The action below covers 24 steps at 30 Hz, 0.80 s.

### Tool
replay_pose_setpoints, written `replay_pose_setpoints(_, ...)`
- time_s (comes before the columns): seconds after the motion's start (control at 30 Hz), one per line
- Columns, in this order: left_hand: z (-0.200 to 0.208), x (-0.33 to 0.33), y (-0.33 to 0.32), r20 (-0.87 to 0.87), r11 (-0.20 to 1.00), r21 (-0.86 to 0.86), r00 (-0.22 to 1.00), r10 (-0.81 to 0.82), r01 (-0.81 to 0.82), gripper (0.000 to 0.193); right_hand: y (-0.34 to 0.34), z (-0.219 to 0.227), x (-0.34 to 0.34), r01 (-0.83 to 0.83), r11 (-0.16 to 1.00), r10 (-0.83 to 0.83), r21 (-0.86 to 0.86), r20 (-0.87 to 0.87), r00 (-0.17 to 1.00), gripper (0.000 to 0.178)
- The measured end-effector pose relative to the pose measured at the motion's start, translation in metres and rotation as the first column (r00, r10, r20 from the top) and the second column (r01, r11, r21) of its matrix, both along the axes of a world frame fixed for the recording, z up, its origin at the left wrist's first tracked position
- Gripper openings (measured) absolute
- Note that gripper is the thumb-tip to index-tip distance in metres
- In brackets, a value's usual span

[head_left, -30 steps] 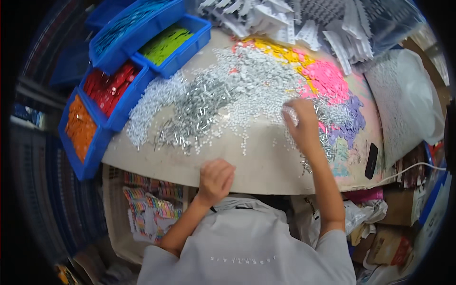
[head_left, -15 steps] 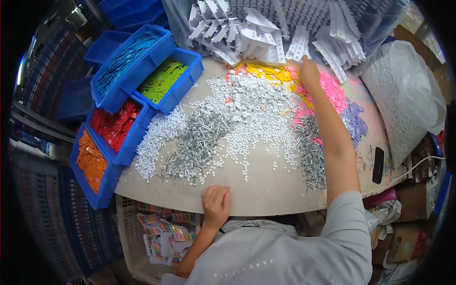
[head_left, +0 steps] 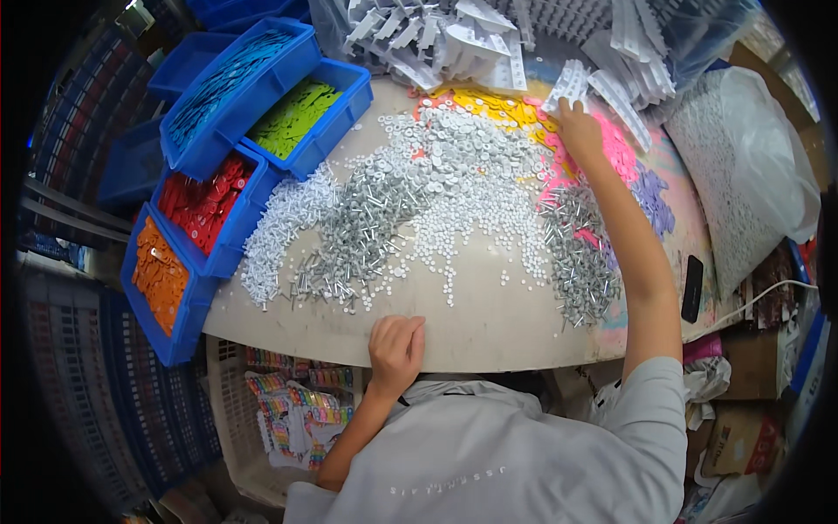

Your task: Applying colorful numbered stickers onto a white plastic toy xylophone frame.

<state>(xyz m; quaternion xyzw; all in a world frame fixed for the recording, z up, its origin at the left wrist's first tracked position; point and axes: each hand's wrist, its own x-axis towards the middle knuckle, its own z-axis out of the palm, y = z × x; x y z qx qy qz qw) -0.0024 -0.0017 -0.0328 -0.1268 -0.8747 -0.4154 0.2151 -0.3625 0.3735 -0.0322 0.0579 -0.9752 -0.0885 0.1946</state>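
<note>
A white strip is found at the far side of the counter, just in front of a heap of like strips. Its near end appears to be pinched by the right hand, whose fingers are drawn together on it; the exact grip cannot be told. No coloured pieces can be made out on it. The work on this strip is judged to be barely begun: it seems to be just picked up, and has not yet been brought to the bare near side. Many more strips are left in the heap.

Beneath that hand, yellow pieces and pink pieces are spread, with purple pieces beside its forearm. White discs and metal pins are heaped toward the middle and left. The left hand is rested at the near edge, its fingers curled together; nothing is seen in it. Farther left, red, orange, green and blue pieces are held in blue bins. Under the edge, cards with multicoloured rows are held in a basket; these are judged to be further along.
</note>
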Motion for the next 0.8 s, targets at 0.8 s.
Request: replay_pose_setpoints(0.8,0.004,0.003,0.034,0.203,0.922,-0.203,0.936,-0.289,0.329,0.065,-0.135,0.064,0.185,0.048,0.503,0.697,-0.863,0.438,0.568,0.042)
